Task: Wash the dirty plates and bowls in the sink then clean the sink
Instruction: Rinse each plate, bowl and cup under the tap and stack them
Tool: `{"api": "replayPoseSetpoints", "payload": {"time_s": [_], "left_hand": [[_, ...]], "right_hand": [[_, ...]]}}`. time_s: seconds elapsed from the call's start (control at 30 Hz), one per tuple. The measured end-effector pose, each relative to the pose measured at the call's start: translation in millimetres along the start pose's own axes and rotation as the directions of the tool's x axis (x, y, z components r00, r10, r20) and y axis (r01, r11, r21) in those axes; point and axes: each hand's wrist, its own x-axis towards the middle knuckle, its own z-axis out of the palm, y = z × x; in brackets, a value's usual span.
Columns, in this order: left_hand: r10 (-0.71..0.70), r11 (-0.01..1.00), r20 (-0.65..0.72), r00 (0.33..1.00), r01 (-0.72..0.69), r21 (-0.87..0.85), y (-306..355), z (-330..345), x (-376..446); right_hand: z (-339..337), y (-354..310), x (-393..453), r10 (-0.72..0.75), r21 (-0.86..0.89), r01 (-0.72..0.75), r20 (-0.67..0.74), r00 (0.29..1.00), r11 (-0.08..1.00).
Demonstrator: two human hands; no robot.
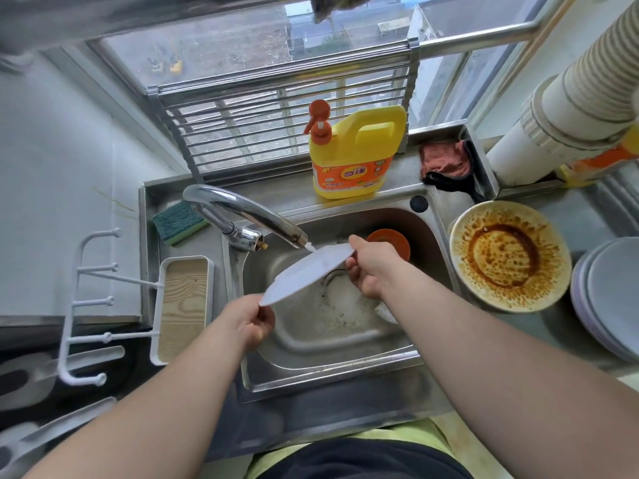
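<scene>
Left hand [249, 322] and right hand [367, 267] pinch opposite rims of the round white plate [307, 274], tilted over the stainless steel sink [332, 368] under the curved chrome faucet [242, 209]. Rotate the plate so water should sweep both faces; maintain firm grip on wet edges.

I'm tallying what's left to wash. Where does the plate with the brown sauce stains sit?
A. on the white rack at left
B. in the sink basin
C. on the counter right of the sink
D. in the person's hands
C: the sauce-stained plate lies on the counter right of the sink, while both hands hold a white plate under the faucet.
</scene>
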Motion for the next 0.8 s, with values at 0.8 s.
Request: {"api": "replayPoseSetpoints", "payload": {"time_s": [0.8], "left_hand": [[0.172,0.91,0.097,0.98,-0.196,0.366,-37,39,-34]], "right_hand": [[-117,35,-17,-0.438,-0.546,0.403,0.072,0.896,0.735]]}}
